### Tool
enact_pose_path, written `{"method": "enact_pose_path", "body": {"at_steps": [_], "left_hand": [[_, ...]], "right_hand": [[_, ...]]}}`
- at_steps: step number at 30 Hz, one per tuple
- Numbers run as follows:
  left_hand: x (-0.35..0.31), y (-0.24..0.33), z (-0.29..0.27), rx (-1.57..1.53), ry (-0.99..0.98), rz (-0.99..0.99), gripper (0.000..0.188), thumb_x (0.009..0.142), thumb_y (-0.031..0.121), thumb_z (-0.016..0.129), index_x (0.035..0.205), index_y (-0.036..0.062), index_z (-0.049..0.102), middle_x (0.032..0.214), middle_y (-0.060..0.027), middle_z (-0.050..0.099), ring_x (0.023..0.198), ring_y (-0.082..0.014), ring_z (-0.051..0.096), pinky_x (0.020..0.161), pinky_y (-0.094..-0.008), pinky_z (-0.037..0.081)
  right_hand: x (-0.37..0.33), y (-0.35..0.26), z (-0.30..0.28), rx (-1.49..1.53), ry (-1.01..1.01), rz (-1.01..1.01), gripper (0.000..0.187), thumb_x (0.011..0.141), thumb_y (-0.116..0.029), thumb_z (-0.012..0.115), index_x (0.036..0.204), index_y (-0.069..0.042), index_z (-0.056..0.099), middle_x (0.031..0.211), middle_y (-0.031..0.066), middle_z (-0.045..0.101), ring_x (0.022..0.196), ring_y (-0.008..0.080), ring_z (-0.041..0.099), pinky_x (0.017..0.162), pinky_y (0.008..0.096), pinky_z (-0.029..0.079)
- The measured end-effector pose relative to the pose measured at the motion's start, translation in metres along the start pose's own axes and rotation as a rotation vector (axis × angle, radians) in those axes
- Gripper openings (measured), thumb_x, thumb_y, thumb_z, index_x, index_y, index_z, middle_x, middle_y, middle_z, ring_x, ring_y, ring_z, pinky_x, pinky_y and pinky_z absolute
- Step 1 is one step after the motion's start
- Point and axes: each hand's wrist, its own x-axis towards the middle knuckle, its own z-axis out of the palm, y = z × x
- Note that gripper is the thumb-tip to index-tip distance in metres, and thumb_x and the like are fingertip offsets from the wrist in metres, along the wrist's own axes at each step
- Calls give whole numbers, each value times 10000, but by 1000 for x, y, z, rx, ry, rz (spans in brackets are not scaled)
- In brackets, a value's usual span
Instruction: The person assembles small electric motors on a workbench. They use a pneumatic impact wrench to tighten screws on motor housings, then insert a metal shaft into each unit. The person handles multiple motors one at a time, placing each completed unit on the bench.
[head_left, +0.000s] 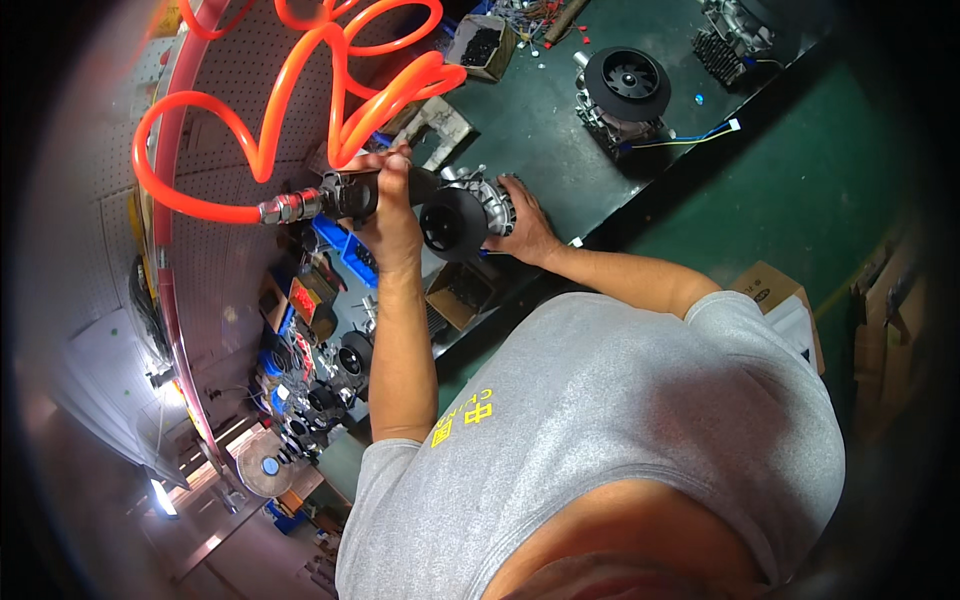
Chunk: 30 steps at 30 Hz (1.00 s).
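Observation:
My left hand (392, 222) is wrapped round a dark air-powered tool (352, 194), which lies roughly level. A metal coupling (290, 207) joins its rear end to a coiled orange air hose (215, 205). The tool's front end reaches toward a metal motor-like assembly (492, 203) with a round black fan wheel (452, 226). My right hand (524, 225) grips this assembly from its right side, fingers curled over the silver housing. The assembly is tilted, its fan wheel facing me. Where the tool's tip meets it is hard to make out.
Another fan assembly (622, 95) stands farther right on the green bench (545, 110), its wires over the edge. One more (738, 45) is beyond it. A box of black small parts (482, 48), blue bins (345, 248) and a cardboard box (462, 292) lie around. Orange hose loops hang above.

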Motion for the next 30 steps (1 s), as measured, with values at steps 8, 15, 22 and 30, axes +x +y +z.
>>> {"method": "enact_pose_path", "body": {"at_steps": [8, 15, 22, 30], "left_hand": [[4, 2, -3, -73, -53, 16, 178, 853, 2, 710, 953, 30, 566, 880, -60, 630, 894, -234, 698, 944, -450, 567], [1, 12, -6, -51, -88, 43, 149, 864, -11, 739, 959, -6, 624, 941, -127, 710, 939, -233, 718, 939, -399, 572], [-21, 46, -17, -111, -154, 100, 170, 884, 27, 680, 1034, -8, 607, 1007, -115, 687, 1012, -255, 689, 998, -440, 534], [-61, 43, -39, -25, -404, 166, 215, 925, 35, 659, 1102, -3, 543, 1024, -148, 670, 1027, -273, 678, 1061, -517, 495]], "right_hand": [[0, 1, 1, 51, 30, -23, 1220, 633, -575, 910, 1530, 23, 336, 1552, 281, 380, 1462, 434, 351, 1210, 497, 300], [-1, 2, 2, 133, 25, -14, 1230, 613, -505, 945, 1534, 27, 328, 1529, 271, 422, 1428, 429, 401, 1196, 475, 330], [-17, -17, 1, 5, 86, 45, 1165, 640, -376, 935, 1559, -27, 309, 1507, 264, 447, 1406, 432, 428, 1179, 477, 356], [-21, -17, 4, 38, 61, 38, 1150, 645, -393, 925, 1548, -9, 324, 1545, 259, 412, 1442, 425, 390, 1203, 490, 327]]}}
